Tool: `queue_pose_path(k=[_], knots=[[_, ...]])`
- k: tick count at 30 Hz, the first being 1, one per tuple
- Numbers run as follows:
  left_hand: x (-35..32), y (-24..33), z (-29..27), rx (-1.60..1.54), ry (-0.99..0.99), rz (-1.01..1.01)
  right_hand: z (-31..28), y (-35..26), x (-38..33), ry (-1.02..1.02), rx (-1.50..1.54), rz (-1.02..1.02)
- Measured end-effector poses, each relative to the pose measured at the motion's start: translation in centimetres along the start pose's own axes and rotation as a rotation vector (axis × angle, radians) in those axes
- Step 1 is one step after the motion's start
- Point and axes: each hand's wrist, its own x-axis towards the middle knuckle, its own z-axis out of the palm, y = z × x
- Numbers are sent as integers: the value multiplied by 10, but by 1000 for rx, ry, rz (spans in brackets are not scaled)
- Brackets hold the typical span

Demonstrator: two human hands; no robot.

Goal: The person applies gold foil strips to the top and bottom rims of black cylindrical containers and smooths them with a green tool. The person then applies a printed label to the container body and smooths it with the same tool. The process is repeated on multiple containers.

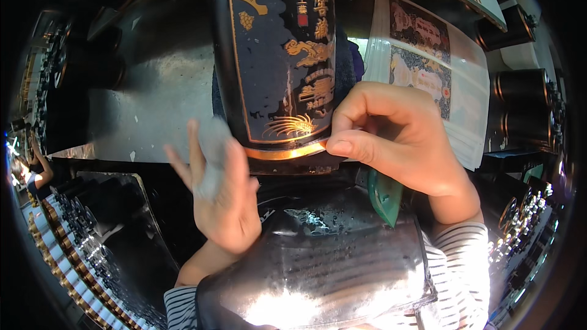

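A large black jar (pixel 278 55), decorated with gold figures and lettering, lies lengthwise in front of me on a dark blue towel (pixel 346 67). A shiny gold strip (pixel 290 151) runs round its near end. My right hand (pixel 397 128) pinches at the strip's right end with thumb and forefinger. Left of the jar's near end, my left hand (pixel 223 189) is raised and blurred. Between its thumb and fingers sits a pale grey, cloth-like piece (pixel 214 153), smeared by motion. A green pointed blade-shaped piece (pixel 385 198) shows below my right hand; whether I hold it cannot be seen.
A grey worktop (pixel 150 104) extends left of the jar. Clear sheets with printed decals (pixel 422 55) lie at right. Black jars (pixel 520 107) stand beyond them. Many gold-rimmed pieces (pixel 61 250) line the lower left. A dark apron (pixel 318 263) covers my lap. Another person (pixel 40 174) shows far left.
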Motion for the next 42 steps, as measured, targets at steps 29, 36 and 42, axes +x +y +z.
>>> queue_pose_path(k=[29, 36, 42], knots=[[29, 33, 30, 360, 222, 411, -1, 10, -3, 106, -93, -115], [53, 13, 15, -23, 23, 14, -1, 10, -6, 88, -11, -43], [7, 6, 4, -111, 34, -68, 4, 6, 0, 34, 9, -58]])
